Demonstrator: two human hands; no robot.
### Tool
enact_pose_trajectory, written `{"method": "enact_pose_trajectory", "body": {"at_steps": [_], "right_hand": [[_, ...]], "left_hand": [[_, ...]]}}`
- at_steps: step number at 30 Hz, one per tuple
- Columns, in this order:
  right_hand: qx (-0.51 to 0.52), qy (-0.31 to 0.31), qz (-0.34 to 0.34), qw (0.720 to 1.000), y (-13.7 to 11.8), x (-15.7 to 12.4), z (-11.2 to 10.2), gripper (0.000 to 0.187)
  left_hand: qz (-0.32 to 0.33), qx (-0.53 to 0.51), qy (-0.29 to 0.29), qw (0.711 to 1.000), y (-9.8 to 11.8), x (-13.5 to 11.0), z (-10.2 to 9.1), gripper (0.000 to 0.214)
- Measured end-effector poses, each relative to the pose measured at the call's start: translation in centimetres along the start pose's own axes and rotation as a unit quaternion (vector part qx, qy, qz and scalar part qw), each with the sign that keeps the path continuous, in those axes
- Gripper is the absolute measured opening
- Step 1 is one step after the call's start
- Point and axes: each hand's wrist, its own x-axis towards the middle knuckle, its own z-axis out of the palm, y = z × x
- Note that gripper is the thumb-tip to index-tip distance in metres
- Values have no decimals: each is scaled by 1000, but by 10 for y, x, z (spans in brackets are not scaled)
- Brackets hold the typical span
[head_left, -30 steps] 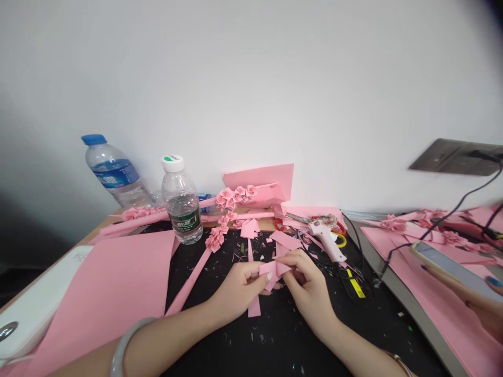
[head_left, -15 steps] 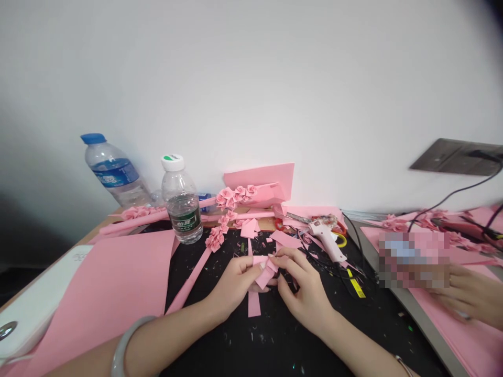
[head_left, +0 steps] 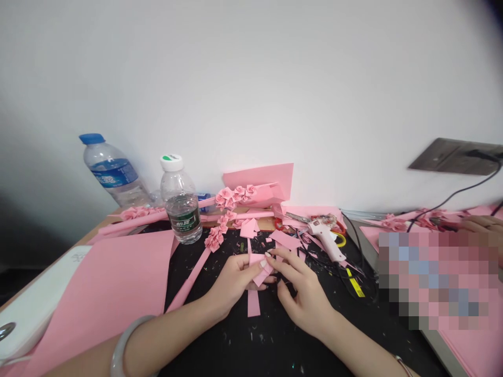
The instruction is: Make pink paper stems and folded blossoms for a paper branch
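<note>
Between my left hand (head_left: 234, 280) and my right hand (head_left: 302, 297) I pinch a folded pink paper strip (head_left: 261, 270). Its fingertips-held folds are partly hidden by my fingers. A loose tail of the same paper (head_left: 253, 303) hangs down toward the black work mat (head_left: 204, 309) below them. A pale bangle (head_left: 129, 345) circles my left forearm. Just beyond my hands lie pink paper scraps (head_left: 285, 239) and a pink paper rose stem (head_left: 214, 239).
A white glue gun (head_left: 326, 236) lies right of my hands, and two plastic water bottles (head_left: 181, 201) stand at the back left. A large pink sheet (head_left: 104, 277) lies to the left. A co-worker's hand (head_left: 481, 225) is at the far right, beside a pixelated patch (head_left: 436, 277).
The folded paper has shifted up and left, and my fingers have re-gripped it more tightly. The co-worker's hand has moved toward the back right, and the phone is covered by a pixelated patch.
</note>
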Motion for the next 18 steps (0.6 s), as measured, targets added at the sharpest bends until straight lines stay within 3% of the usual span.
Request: {"method": "enact_pose_trajectory", "body": {"at_steps": [3,8,13,18], "right_hand": [[39,16,31,999,0,1,1,39],[131,17,165,977,4,3,5,6],[214,-69,175,959,7,4,7,30],[277,-103,175,939,5,3,6,33]], "left_hand": [[1,11,-13,1000,1,0,1,31],[-12,44,-49,998,4,-1,5,32],[-18,62,-97,993,5,-2,6,31],[-24,61,-126,990,4,-3,5,33]]}}
